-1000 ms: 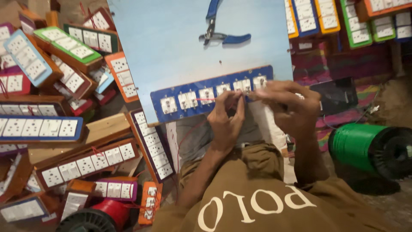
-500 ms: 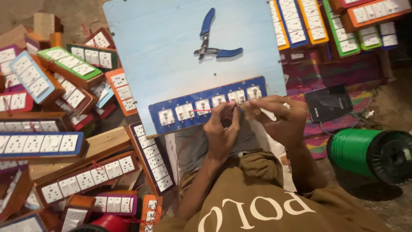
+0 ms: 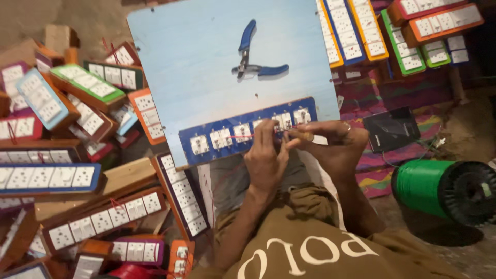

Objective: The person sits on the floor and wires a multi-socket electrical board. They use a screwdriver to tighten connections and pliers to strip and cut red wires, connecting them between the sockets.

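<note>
Along the near edge of our pale blue board (image 3: 196, 77), the blue switch strip (image 3: 217, 142) has slid lower-left in view; our left hand (image 3: 266, 160) pinches the red wire (image 3: 240, 137), our right hand (image 3: 336, 147) now closed on a small tool (image 3: 305, 136).

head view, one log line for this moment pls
left hand: on blue switch panel, pinching red wire | right hand: at panel's right end | pliers: lying on light blue board | green spool: right
</note>
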